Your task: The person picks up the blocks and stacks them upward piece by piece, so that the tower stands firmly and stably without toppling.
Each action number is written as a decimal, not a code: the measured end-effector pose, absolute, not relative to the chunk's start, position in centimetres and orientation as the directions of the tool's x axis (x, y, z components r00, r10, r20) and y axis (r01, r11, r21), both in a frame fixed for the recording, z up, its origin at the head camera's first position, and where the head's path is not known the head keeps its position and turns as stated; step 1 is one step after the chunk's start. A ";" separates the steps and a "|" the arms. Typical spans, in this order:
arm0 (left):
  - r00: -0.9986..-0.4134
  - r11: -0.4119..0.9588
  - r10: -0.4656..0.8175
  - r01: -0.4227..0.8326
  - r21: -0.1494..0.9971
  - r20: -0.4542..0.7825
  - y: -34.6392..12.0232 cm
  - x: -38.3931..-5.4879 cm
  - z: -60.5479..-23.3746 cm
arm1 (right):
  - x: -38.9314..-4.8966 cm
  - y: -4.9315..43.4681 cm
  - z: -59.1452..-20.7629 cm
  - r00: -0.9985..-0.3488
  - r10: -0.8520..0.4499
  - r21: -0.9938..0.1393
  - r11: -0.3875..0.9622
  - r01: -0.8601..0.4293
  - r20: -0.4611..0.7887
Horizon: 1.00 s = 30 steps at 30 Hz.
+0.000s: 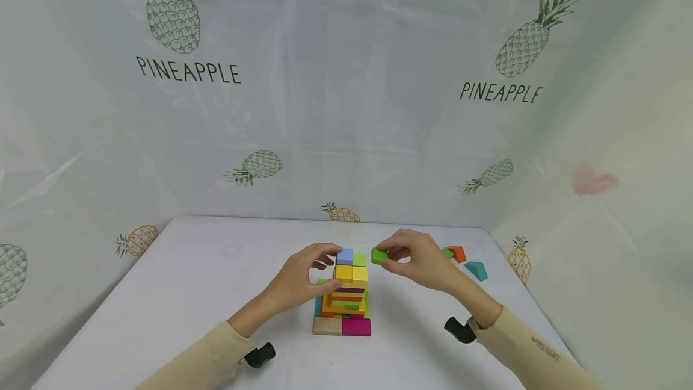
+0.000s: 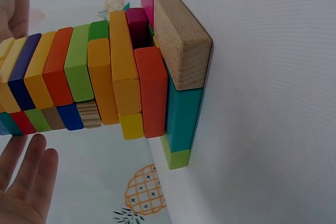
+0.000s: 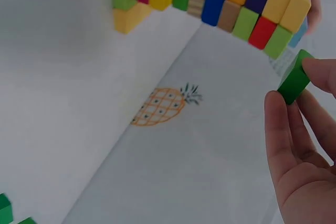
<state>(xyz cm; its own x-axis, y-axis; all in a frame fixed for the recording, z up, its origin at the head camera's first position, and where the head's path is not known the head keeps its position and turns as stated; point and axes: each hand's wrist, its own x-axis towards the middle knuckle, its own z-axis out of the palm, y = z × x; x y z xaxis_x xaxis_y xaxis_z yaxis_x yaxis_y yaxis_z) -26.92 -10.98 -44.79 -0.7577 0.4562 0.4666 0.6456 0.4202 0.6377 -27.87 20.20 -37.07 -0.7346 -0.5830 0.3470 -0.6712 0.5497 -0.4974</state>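
Observation:
A tower of coloured wooden blocks [image 1: 348, 307] stands in the middle of the white table. Its base shows a plain wood block [image 2: 181, 40] beside a magenta one [image 1: 356, 327]. On top sit a light blue block [image 1: 344, 256] and a light green block [image 1: 360, 260]. My left hand [image 1: 300, 274] is at the tower's upper left, fingertips by the blue block, thumb against a yellow block [image 1: 343, 274]. In the left wrist view, its fingers [image 2: 32, 174] are extended. My right hand [image 1: 418, 259] pinches a small green block [image 3: 295, 77] between thumb and fingertips, just right of the tower's top.
Loose blocks lie at the right rear of the table: an orange-red one [image 1: 458, 253], a green one [image 1: 447, 253] and a teal triangular one [image 1: 476, 270]. A pale pineapple-print curtain [image 1: 346, 107] rises behind the table. Black devices [image 1: 260, 355] sit under both wrists.

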 end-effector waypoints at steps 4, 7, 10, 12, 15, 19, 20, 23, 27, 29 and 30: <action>-0.758 0.412 0.461 0.643 0.645 0.461 -11.1 -26.9 -44.9 | -28.2 18.6 -36.8 -0.705 -0.623 -0.501 0.514 -0.696 0.340; -0.758 0.401 0.465 0.640 0.655 0.457 -11.1 -26.9 -44.9 | -28.3 17.8 -36.7 -0.700 -0.637 -0.512 0.504 -0.696 0.324; -0.760 0.394 0.466 0.636 0.663 0.452 -11.1 -26.9 -44.8 | -28.3 17.2 -36.7 -0.698 -0.645 -0.522 0.498 -0.692 0.310; -0.758 0.388 0.467 0.638 0.665 0.455 -11.1 -26.9 -44.8 | -28.4 16.9 -36.7 -0.693 -0.651 -0.523 0.492 -0.696 0.309; -0.752 0.386 0.467 0.646 0.658 0.465 -11.2 -26.9 -44.8 | -28.5 16.7 -36.8 -0.682 -0.660 -0.526 0.477 -0.704 0.315; -0.744 0.391 0.467 0.658 0.644 0.477 -11.1 -27.0 -44.9 | -28.7 16.6 -36.9 -0.685 -0.659 -0.528 0.479 -0.701 0.312; -0.744 0.394 0.467 0.659 0.641 0.478 -11.1 -27.0 -44.9 | -28.7 16.6 -36.9 -0.686 -0.658 -0.528 0.481 -0.700 0.311; -0.745 0.406 0.465 0.659 0.633 0.478 -11.1 -26.9 -44.9 | -28.7 16.5 -36.9 -0.686 -0.659 -0.525 0.484 -0.700 0.308; -0.745 0.409 0.468 0.659 0.631 0.475 -11.1 -26.9 -44.8 | -28.6 16.5 -37.0 -0.682 -0.662 -0.522 0.481 -0.704 0.311; -0.743 0.407 0.471 0.661 0.630 0.475 -11.0 -26.9 -44.8 | -28.6 16.5 -37.0 -0.680 -0.662 -0.521 0.479 -0.706 0.314; -0.743 0.407 0.471 0.661 0.630 0.475 -11.0 -26.8 -44.7 | -28.6 16.5 -36.9 -0.680 -0.662 -0.522 0.477 -0.707 0.316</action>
<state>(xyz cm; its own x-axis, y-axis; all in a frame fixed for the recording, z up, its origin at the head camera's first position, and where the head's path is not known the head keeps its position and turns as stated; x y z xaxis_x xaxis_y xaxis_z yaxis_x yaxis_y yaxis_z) -26.85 -11.03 -44.72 -0.7432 0.4712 0.4751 0.6611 0.4073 0.6301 -28.55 16.54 -36.95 -0.6797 -0.6621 0.3156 -0.7070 0.4768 -0.5223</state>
